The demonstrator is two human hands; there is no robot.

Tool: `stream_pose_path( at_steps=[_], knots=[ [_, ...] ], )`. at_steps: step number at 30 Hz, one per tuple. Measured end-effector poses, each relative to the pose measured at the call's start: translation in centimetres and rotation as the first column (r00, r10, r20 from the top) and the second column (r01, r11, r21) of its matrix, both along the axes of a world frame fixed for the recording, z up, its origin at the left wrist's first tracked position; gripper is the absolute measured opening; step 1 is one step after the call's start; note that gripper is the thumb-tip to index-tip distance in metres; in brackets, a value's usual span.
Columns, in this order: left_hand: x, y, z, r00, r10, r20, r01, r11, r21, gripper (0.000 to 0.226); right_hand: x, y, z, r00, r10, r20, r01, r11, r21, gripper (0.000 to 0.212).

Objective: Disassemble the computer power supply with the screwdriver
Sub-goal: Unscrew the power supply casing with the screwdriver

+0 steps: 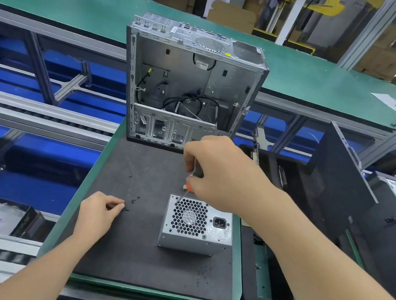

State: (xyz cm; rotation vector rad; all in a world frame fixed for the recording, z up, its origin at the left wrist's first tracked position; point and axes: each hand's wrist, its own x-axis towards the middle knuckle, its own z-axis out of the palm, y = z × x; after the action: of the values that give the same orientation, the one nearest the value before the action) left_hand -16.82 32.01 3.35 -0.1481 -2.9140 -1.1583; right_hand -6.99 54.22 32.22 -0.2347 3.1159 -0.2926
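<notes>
On the dark foam mat (120, 255), one grey power supply (195, 239) stands with its honeycomb fan grille and single power socket facing up. My right hand (221, 175) is wrapped around the one screwdriver (197, 172), with its dark, orange-collared handle above the power supply's far left corner and its tip touching the top face there. Left of the power supply, my left hand (97, 214) pinches one small black screw (126, 209) between thumb and forefinger, down at the mat. Three more loose screws (133, 201) lie left of the power supply, apart from it. Behind the power supply, one open computer case (190, 82) stands upright.
</notes>
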Motion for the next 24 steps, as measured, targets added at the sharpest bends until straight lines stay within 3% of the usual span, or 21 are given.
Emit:
stream_pose_path(
  at_steps=[5, 11, 13, 15, 17, 19, 22, 24],
  knots=[
    [-0.3, -0.6, -0.4, 0.996, -0.084, 0.001, 0.084, 0.996, -0.031, 0.016, 0.3, 0.7, 0.2, 1.000, -0.004, 0.001, 0.004, 1.000, -0.010, 0.010],
    [-0.6, -0.3, 1.5, 0.985, -0.121, 0.121, 0.128, 0.991, -0.050, 0.029, 1.1, 1.9, 1.4, 0.999, -0.029, -0.046, 0.028, 0.999, -0.028, 0.005],
    [-0.1, 1.1, 3.7, 0.992, -0.121, 0.032, 0.122, 0.992, -0.026, 0.030, 1.5, 2.5, 2.2, 0.997, -0.039, -0.060, 0.038, 0.999, -0.022, 0.003],
    [1.1, 3.3, 6.8, 0.983, -0.138, -0.123, 0.151, 0.983, 0.107, 0.026, 1.9, 3.1, 2.7, 0.997, -0.055, -0.051, 0.055, 0.998, -0.010, 0.005],
    [2.5, 5.7, 9.9, 0.939, -0.263, -0.223, 0.315, 0.916, 0.249, 0.027, 2.4, 3.6, 3.0, 0.998, -0.062, -0.029, 0.062, 0.998, 0.020, 0.009],
    [3.8, 7.7, 12.0, 0.837, -0.492, -0.241, 0.546, 0.778, 0.309, 0.032, 2.7, 3.8, 3.0, 0.998, -0.066, 0.004, 0.066, 0.997, 0.037, 0.015],
    [5.6, 10.1, 13.2, 0.664, -0.736, -0.132, 0.721, 0.584, 0.374, 0.035, 3.2, 3.8, 2.4, 0.995, -0.080, 0.057, 0.078, 0.996, 0.041, 0.020],
    [6.4, 11.0, 13.0, 0.611, -0.789, -0.065, 0.737, 0.537, 0.410, 0.034, 3.4, 3.9, 1.9, 0.994, -0.085, 0.074, 0.083, 0.996, 0.030, 0.022]
  ],
)
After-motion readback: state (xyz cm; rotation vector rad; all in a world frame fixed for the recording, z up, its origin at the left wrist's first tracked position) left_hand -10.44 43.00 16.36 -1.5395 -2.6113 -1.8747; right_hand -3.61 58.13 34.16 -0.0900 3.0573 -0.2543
